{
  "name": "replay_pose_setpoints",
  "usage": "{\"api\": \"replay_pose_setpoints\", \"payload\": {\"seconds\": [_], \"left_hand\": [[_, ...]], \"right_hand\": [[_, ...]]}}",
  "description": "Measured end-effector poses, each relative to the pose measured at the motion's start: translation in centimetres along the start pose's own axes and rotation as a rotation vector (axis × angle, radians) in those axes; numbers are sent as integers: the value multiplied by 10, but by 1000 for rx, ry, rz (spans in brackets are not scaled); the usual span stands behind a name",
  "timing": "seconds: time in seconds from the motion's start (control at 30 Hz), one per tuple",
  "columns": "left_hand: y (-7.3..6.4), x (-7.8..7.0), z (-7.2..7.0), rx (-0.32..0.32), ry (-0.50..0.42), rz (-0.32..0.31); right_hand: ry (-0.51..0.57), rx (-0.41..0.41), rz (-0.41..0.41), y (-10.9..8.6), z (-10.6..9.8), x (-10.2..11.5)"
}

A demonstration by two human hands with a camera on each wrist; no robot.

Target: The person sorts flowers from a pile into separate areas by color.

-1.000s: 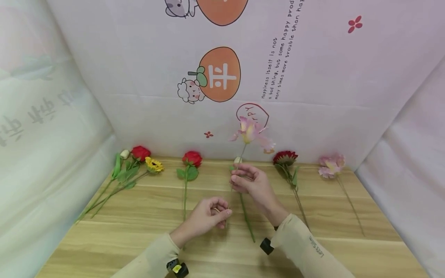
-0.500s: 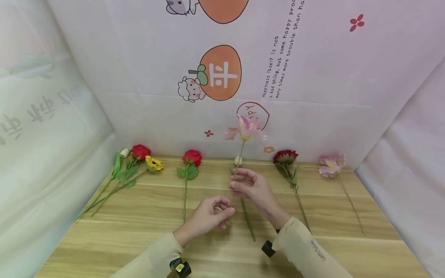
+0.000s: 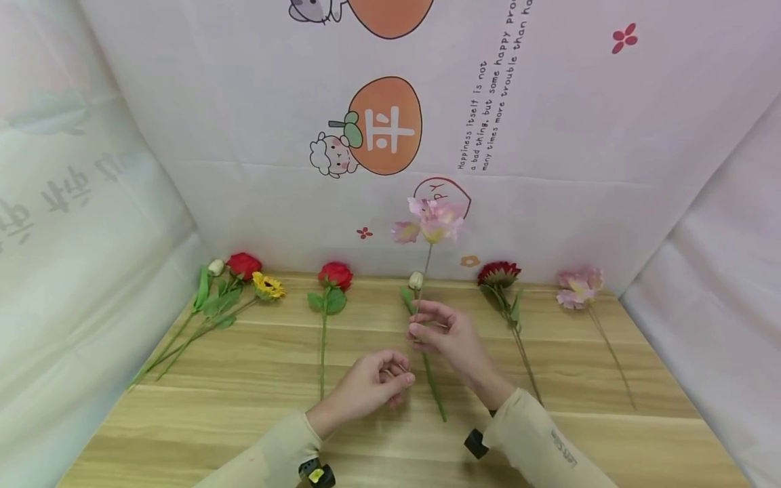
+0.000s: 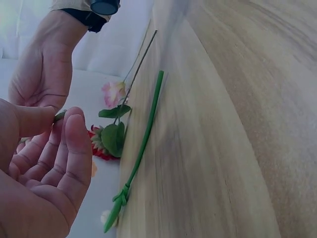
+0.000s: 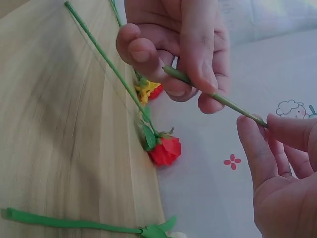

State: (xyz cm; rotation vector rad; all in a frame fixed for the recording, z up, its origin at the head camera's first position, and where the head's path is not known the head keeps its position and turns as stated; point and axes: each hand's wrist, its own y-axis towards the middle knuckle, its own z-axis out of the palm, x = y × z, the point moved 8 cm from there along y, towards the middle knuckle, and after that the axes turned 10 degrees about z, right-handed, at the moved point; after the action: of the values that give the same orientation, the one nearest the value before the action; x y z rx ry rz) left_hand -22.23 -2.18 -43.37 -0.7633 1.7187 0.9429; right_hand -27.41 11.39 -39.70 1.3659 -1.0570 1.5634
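Observation:
An artificial pink flower (image 3: 436, 220) stands nearly upright between my hands, its blossom in front of the back cloth. My right hand (image 3: 454, 342) pinches its thin stem between thumb and fingers. Lower down, my left hand (image 3: 369, 385) holds the stem's bottom part. In the right wrist view the green stem (image 5: 230, 103) runs from one hand to the other, and its cut end sticks out past the left thumb. Just behind the hands a white tulip bud (image 3: 415, 280) on a green stem lies on the wooden table (image 3: 244, 434), partly hidden by the right hand.
A red rose (image 3: 335, 275) lies left of the tulip. Further left are a yellow sunflower (image 3: 268, 287), another red rose (image 3: 244, 266) and a white bud (image 3: 216, 267). To the right lie a dark red flower (image 3: 499, 274) and a second pink flower (image 3: 578, 287). White cloth encloses the table.
The held pink flower has turned about its stem, so its petals face differently. Both hands have come slightly lower, the left also a little to the right. The flowers on the table stay put.

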Motion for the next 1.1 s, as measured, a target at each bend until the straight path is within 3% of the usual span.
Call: {"api": "replay_pose_setpoints", "payload": {"seconds": [0.23, 0.43, 0.77, 1.1], "left_hand": [[-5, 0, 0, 87, 123, 40], [-22, -1, -18, 129, 190, 44], [-58, -3, -87, 42, 259, 40], [-106, 10, -167, -96, 342, -84]], "right_hand": [[12, -15, -28, -7, -22, 12], [-6, -40, -51, -16, -64, 20], [-7, -120, -92, -43, -147, 23], [69, -138, -98, -70, -220, 11]]}}
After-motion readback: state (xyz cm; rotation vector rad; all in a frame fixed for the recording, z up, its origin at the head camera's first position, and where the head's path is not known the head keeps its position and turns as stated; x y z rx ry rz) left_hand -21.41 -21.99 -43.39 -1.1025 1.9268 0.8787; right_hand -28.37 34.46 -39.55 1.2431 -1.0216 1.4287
